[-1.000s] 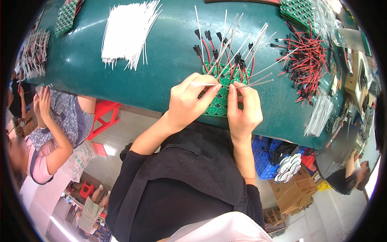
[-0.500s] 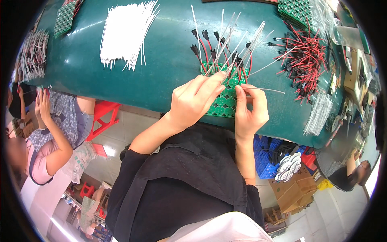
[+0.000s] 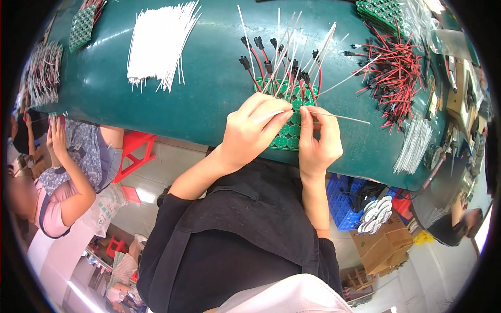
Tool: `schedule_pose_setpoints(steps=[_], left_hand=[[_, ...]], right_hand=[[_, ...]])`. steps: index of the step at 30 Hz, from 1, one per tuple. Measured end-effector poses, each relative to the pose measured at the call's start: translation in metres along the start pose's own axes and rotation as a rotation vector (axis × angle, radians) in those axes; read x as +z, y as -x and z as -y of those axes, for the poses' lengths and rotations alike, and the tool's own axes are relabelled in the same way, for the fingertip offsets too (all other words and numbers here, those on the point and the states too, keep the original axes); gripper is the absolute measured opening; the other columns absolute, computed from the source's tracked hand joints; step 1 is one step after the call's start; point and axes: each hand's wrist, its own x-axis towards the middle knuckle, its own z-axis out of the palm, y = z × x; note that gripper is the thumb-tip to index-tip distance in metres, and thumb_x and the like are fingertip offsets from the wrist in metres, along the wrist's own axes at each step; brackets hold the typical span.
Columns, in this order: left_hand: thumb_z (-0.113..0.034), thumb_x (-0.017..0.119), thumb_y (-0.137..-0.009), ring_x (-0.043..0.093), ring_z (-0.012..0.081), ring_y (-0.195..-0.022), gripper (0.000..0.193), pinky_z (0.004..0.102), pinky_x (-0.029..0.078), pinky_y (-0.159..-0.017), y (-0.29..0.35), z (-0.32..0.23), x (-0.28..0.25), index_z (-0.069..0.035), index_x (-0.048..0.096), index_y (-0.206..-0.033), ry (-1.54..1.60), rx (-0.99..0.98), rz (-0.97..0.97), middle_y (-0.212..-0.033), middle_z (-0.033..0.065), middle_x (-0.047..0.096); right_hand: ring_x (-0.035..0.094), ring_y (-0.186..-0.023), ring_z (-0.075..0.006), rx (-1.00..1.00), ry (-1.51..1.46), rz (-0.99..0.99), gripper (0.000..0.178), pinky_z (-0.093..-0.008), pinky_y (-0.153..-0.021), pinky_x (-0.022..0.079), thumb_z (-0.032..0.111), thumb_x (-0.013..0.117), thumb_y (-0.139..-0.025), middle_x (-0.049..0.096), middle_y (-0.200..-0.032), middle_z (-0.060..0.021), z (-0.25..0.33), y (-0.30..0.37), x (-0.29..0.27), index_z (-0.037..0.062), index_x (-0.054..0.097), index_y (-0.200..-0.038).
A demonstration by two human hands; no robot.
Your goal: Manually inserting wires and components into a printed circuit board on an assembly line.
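- Left edge of table: bundle of mixed leads (image 3: 44, 73), red, dark and pale, lying beside the table's rounded end.
- Left, near side: co-worker's raised hand (image 3: 57, 136) at the table edge; what it holds is too small to tell.
- Far left: green boards (image 3: 82, 27), red leads just beside them.
- Left, on floor: red stool (image 3: 133, 151).
- Left of centre, far: fanned pile of white wires (image 3: 159, 47) flat on the green tabletop (image 3: 109, 96).
- Centre: left hand (image 3: 251, 125) bent over the board, thumb and fingers pinched, pale strands (image 3: 267, 116) across the fingers; exact count hidden.
- Centre: green board panel (image 3: 285, 142) under both hands at the near table edge; red leads with black connectors and pale wires stand up from its far part.
- Right of centre: right hand (image 3: 322, 143) pinching a thin grey wire (image 3: 347, 119), its free end out to the right. Fingertips near the left hand's.
- Right, far: stack of green boards (image 3: 380, 15).
- Right: tangled red-black leads (image 3: 394, 78), with a grey wire bundle (image 3: 412, 147) nearer.
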Motion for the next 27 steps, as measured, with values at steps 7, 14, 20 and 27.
schedule_pose_setpoints(steps=[7,14,20,27], left_hand=[[0.001,0.077,-0.076,0.065,0.0215,-0.071,0.015,0.0297,0.053,-0.059,0.001,0.0,0.004,-0.001,0.07,-0.089,-0.037,-0.004,-0.005,-0.083,0.0092,0.069],[0.001,0.076,-0.077,0.065,0.021,-0.071,0.013,0.0297,0.053,-0.059,-0.001,0.001,0.004,0.0,0.071,-0.088,-0.084,0.025,-0.005,-0.082,0.0088,0.069],[0.001,0.075,-0.078,0.066,0.0195,-0.07,0.011,0.028,0.053,-0.058,0.002,0.001,0.003,0.0,0.07,-0.088,-0.095,0.02,-0.018,-0.082,0.0089,0.069],[0.001,0.077,-0.078,0.067,0.0168,-0.069,0.017,0.0262,0.057,-0.06,0.001,0.001,0.006,0.0,0.069,-0.093,-0.159,0.054,0.025,-0.083,0.0087,0.07]], right_hand=[[0.066,-0.073,-0.024,-0.021,0.016,0.004,0.017,-0.0321,-0.065,0.054,-0.004,0.077,-0.076,0.069,-0.083,-0.0099,-0.001,0.0,0.0,-0.0004,0.066,-0.089],[0.065,-0.074,-0.0213,-0.097,0.11,0.02,0.02,-0.0309,-0.066,0.053,0.0,0.075,-0.08,0.069,-0.085,-0.0102,0.007,-0.013,-0.02,0.0001,0.07,-0.1],[0.065,-0.075,-0.0186,0.226,0.573,-0.22,0.015,-0.0289,-0.064,0.052,0.015,0.066,-0.093,0.071,-0.091,-0.0104,-0.054,-0.033,-0.117,0.0052,0.073,-0.101],[0.064,-0.082,-0.0286,0.386,1.169,0.028,0.021,-0.0402,-0.072,0.051,0.025,0.065,-0.09,0.064,-0.091,-0.0116,-0.149,-0.02,-0.228,0.0064,0.069,-0.1]])
